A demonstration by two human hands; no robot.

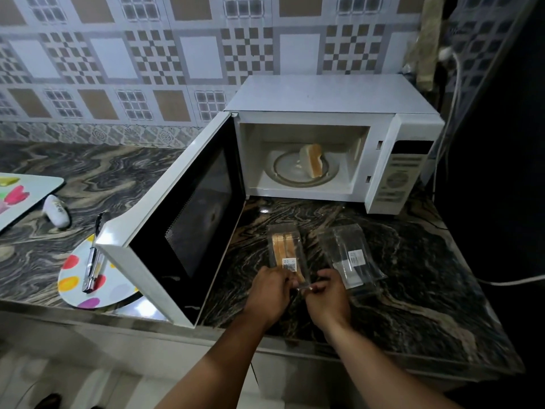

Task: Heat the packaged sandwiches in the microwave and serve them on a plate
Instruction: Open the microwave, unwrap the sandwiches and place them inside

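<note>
Both hands meet at the near end of one sandwich pack (pixel 285 252) lying on the counter (pixel 427 290). The left hand (pixel 269 290) and the right hand (pixel 326 293) each pinch that end of the clear wrapper, fingertips almost touching each other. The pack holds sandwich slices standing on edge and carries one white barcode label.

Just right of the right hand lies a second clear pack (pixel 352 256), empty, with one label of its own.

Ahead of the hands stands one white microwave (pixel 333 95), its door (pixel 188 214) swung wide open to the left of the hands. Inside, one sandwich (pixel 313 160) stands on the glass turntable (pixel 287 168).

Well left of the left hand, beyond the door, one spotted plate (pixel 73 283) sits on the counter with one pair of tongs (pixel 93 255) resting across it. Farther left lie one small white object (pixel 56 211) and one flowered board (pixel 17 199).
</note>
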